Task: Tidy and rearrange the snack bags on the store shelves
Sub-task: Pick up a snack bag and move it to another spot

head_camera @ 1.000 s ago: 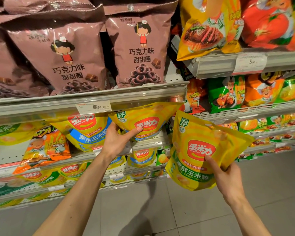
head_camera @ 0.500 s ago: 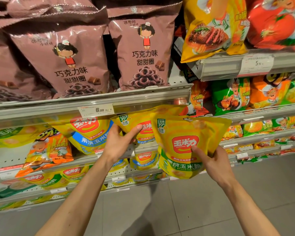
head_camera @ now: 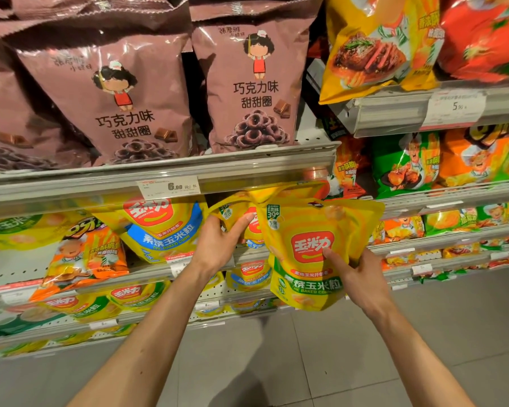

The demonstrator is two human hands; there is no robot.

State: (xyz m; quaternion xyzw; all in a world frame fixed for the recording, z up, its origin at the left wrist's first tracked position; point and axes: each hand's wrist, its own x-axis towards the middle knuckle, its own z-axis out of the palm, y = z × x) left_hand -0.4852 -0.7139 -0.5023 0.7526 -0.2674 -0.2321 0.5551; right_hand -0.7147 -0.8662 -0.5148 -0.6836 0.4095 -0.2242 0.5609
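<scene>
Carried leftward against the shelved bag (head_camera: 241,221) pinched in the left-hand grip (head_camera: 218,245), the light, crinkly yellow pouch (head_camera: 309,248), pinched by the right-hand grip (head_camera: 362,277), handles best there at its side.

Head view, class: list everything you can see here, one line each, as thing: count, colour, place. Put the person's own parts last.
brown bags: at least three, brown-pink, top left shelf.
price tag: one, white, on the rail below the brown bags.
held bag: one, yellow with green band, in front of the middle shelf.
shelf bag: one, yellow, on the middle shelf behind the held bag.
blue bag: one, yellow and blue, middle shelf, left of the left hand.
orange bag: one, orange, middle shelf far left, tilted.
steak bag: one, yellow, top right shelf.
red bag: one, red, top right corner.
floor: grey tiles, bottom.
left hand: one, grips the shelf bag.
right hand: one, holds the held bag.
</scene>
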